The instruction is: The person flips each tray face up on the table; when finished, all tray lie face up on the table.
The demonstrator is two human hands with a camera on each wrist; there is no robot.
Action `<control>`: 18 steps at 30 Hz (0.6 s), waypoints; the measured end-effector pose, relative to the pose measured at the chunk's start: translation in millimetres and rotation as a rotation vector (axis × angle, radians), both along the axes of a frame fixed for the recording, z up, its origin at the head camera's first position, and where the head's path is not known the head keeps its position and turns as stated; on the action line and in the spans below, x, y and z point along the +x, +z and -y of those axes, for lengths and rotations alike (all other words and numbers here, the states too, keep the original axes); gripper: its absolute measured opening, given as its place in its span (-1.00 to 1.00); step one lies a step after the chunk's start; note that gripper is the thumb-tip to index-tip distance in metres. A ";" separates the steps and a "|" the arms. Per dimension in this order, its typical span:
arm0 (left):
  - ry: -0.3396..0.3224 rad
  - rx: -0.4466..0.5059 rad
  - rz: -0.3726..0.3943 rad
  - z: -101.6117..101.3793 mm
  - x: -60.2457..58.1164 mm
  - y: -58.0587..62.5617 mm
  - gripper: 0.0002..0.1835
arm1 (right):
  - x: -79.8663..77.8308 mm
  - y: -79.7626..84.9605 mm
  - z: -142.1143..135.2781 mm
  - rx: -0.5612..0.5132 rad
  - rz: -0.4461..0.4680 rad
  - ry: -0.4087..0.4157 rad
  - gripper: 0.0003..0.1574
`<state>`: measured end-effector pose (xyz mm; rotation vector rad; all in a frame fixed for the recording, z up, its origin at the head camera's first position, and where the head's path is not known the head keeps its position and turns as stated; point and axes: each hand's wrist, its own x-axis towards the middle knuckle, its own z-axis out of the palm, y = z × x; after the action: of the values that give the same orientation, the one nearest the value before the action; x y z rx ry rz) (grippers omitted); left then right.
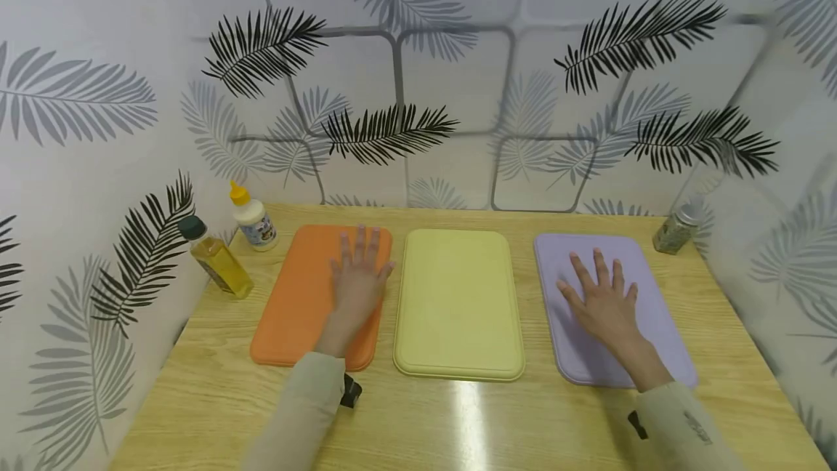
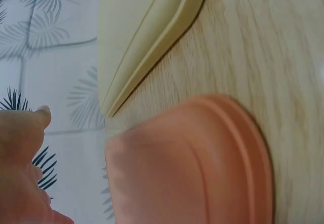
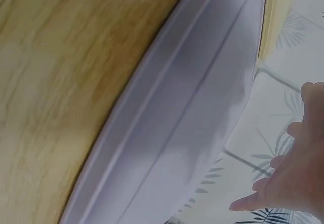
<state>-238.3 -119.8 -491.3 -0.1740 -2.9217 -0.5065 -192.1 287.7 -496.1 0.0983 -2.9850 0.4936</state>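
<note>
Three rounded rectangular boards lie in a row on the table: an orange board (image 1: 294, 311), a yellow board (image 1: 458, 304) and a purple board (image 1: 569, 333). Fingers spread, my left hand (image 1: 356, 286) is over the right part of the orange board. My right hand (image 1: 604, 307) is over the purple board, its fingers also spread. Both hands hold nothing. In the left wrist view the left hand (image 2: 20, 168) appears raised off the orange board (image 2: 157, 183). The right wrist view likewise shows the right hand (image 3: 298, 168) apart from the purple board (image 3: 177, 112).
At the left stand a dark-capped bottle of yellow liquid (image 1: 222, 265) and a white glue bottle (image 1: 256, 225) with a yellow tip. A small jar (image 1: 676, 230) stands at the back right. Leaf-patterned walls (image 1: 418, 78) border the wooden table (image 1: 405, 420) at the back and sides.
</note>
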 end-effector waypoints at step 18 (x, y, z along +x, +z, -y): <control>-0.093 0.045 -0.024 -53.9 -1.1 -4.3 -0.23 | 4.1 -14.7 -29.4 -0.002 0.021 -0.054 -0.14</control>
<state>-239.4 -65.9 -495.6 -0.3087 -2.8868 -0.5798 -188.0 317.1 -510.8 0.0118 -2.9989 0.4939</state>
